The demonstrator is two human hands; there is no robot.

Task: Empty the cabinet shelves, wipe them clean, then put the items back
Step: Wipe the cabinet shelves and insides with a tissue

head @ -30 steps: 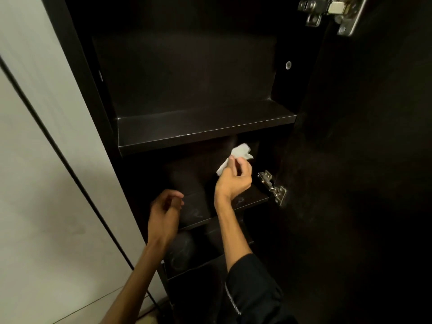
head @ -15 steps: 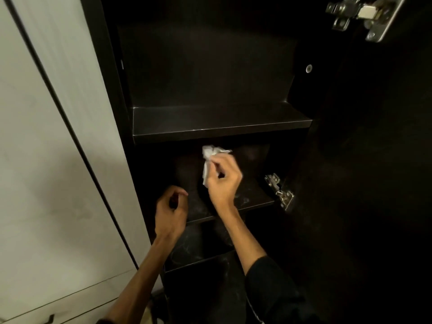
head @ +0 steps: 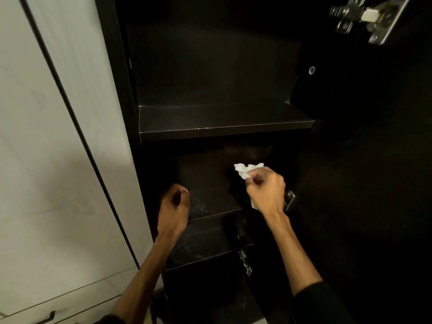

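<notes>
A tall dark cabinet stands open with bare shelves. The upper shelf holds nothing. Below it, my right hand grips a crumpled white tissue just above the right end of the middle shelf, which shows pale smear marks. My left hand is loosely curled with nothing in it, at the left front edge of that middle shelf. A lower shelf beneath also carries faint smears.
The open dark cabinet door fills the right side, with metal hinges at its top and lower down. A white panel with a drawer handle lies to the left.
My right hand swept the tissue left and then back to the right over the middle shelf. My left hand stayed at the shelf's left edge. The view shifted slightly left.
</notes>
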